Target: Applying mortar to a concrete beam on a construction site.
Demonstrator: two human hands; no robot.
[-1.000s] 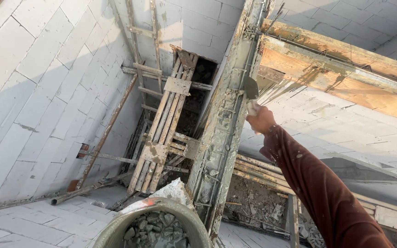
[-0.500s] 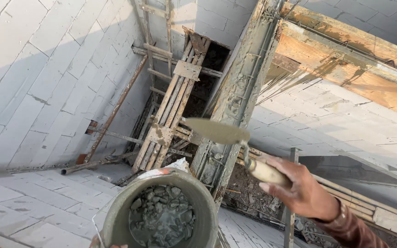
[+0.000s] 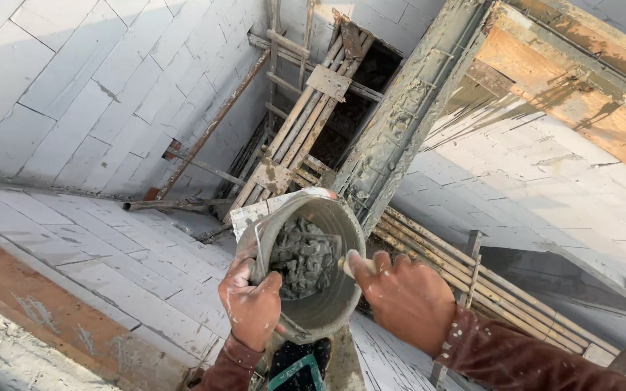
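The left hand (image 3: pixel 251 304) curls its fingers (image 3: pixel 266 286) tightly over the near rim of a grey bucket (image 3: pixel 309 264), apparently tilting it so the wet mortar (image 3: pixel 302 257) inside is reachable. The right hand (image 3: pixel 409 300) is closed around a tool handle (image 3: pixel 351 265) dipping into the bucket just beyond its fingers.

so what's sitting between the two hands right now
In the head view, the grey mortar-smeared bucket sits between them: the left hand grips its rim, the right hand reaches in from the other side, over lumpy wet mortar.
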